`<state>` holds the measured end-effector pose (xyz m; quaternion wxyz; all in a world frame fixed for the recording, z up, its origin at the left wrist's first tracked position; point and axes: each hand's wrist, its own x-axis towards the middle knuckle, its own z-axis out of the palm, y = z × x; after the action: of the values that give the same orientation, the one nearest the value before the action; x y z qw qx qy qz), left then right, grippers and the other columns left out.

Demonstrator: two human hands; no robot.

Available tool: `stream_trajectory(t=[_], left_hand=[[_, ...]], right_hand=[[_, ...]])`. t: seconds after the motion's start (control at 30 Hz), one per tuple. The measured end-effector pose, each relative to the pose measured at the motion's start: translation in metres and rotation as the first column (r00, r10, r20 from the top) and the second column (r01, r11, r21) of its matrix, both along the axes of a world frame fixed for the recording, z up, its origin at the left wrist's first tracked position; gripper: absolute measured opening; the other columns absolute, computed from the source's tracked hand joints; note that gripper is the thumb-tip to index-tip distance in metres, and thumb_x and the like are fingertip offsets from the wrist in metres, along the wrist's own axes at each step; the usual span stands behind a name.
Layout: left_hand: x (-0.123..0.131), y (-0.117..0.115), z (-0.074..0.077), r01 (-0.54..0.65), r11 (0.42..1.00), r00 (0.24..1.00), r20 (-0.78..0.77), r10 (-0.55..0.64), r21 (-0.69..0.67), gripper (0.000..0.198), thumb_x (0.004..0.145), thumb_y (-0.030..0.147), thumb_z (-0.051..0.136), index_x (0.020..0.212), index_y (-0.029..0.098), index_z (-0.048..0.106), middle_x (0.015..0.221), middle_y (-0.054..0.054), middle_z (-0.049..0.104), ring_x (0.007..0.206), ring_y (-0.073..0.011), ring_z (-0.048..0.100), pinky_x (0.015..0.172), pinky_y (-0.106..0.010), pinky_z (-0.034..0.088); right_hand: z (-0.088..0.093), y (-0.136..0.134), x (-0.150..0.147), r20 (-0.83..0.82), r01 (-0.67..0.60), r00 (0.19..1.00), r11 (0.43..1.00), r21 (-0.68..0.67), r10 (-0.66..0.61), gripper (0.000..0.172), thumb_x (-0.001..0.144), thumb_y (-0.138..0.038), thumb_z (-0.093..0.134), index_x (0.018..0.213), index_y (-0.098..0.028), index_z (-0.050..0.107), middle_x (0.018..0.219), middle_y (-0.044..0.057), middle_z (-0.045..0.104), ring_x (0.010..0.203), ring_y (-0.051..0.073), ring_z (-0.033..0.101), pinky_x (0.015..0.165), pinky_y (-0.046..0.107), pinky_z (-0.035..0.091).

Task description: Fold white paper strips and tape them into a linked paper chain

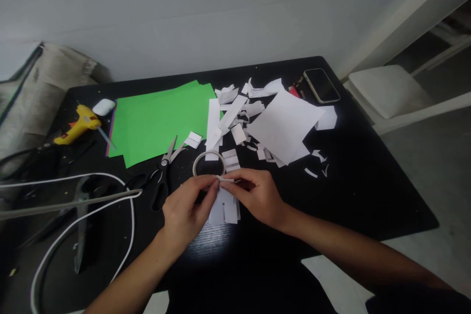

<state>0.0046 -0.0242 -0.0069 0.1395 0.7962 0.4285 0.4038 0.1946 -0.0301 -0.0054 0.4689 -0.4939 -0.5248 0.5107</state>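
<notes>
A small piece of white paper [225,179] is pinched between my two hands near the table's middle. My left hand [189,206] has thumb and forefinger closed at the paper's left end. From the other side, my right hand [259,196] grips it the same way. Below the fingers lie cut white paper pieces [223,211], partly covered by the hands. Just beyond them is a roll of tape [195,161], seen as a pale ring. Open scissors [164,164] with black handles rest left of the tape.
Green sheets [158,122] lie at the back left, near a yellow glue gun [83,125] and a white case [104,107]. White sheets [285,125] and scraps [318,156] spread rightward. A phone [321,85] sits at the far right corner. A white cable [132,225] loops across the left.
</notes>
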Motion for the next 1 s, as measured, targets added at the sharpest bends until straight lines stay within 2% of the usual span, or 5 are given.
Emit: stream_trajectory(t=[0.17,0.37,0.5,0.73,1.0], left_hand=[[0.0,-0.0005,0.0014,-0.006,1.0,1.0,-0.007,0.006,-0.017,0.012,0.097,0.014,0.07,0.108,0.018,0.073,0.096,-0.003,0.081,0.081,-0.0133,0.078,0.075,-0.022,0.061],[0.0005,-0.0003,0.0012,-0.03,1.0,0.999,-0.015,0.03,0.005,0.009,0.097,0.017,0.07,0.105,0.018,0.073,0.094,-0.002,0.081,0.078,-0.0125,0.078,0.073,-0.02,0.061],[-0.0004,0.0009,-0.001,-0.034,0.999,0.999,-0.012,0.034,0.008,0.008,0.098,0.017,0.07,0.105,0.018,0.074,0.094,-0.003,0.081,0.078,-0.0128,0.078,0.073,-0.021,0.061],[0.0,0.0018,-0.0021,-0.027,0.999,1.0,0.013,0.027,-0.027,0.008,0.099,0.019,0.07,0.105,0.018,0.074,0.094,-0.003,0.081,0.079,-0.0131,0.077,0.072,-0.022,0.06],[0.0017,0.0005,0.0007,-0.017,0.996,0.998,0.057,0.022,-0.084,0.009,0.1,0.018,0.067,0.105,0.018,0.074,0.094,-0.003,0.08,0.083,-0.0138,0.076,0.078,-0.023,0.06]], right_hand=[[-0.0025,0.002,0.0007,0.025,0.051,0.998,0.999,0.007,-0.051,0.016,0.087,-0.036,0.084,0.09,-0.022,0.079,0.083,0.002,0.08,0.076,0.017,0.076,0.07,0.029,0.062],[0.0011,0.0029,0.0011,-0.008,0.004,1.0,1.0,0.015,-0.004,0.012,0.088,-0.034,0.083,0.091,-0.022,0.082,0.089,0.003,0.082,0.082,0.019,0.078,0.076,0.031,0.063],[0.0019,0.0008,0.0005,0.044,-0.016,0.999,0.998,0.065,0.013,0.009,0.093,-0.029,0.077,0.096,-0.022,0.081,0.091,0.003,0.082,0.082,0.019,0.078,0.074,0.03,0.063],[-0.0026,-0.0008,-0.0001,0.153,-0.012,0.988,0.977,0.214,-0.021,0.01,0.096,-0.026,0.072,0.099,-0.022,0.08,0.094,0.004,0.083,0.082,0.019,0.078,0.077,0.032,0.063],[-0.0033,-0.0013,0.0001,0.174,-0.025,0.984,0.959,0.282,-0.026,0.01,0.098,-0.026,0.071,0.101,-0.023,0.08,0.097,0.004,0.084,0.087,0.02,0.079,0.083,0.034,0.063]])
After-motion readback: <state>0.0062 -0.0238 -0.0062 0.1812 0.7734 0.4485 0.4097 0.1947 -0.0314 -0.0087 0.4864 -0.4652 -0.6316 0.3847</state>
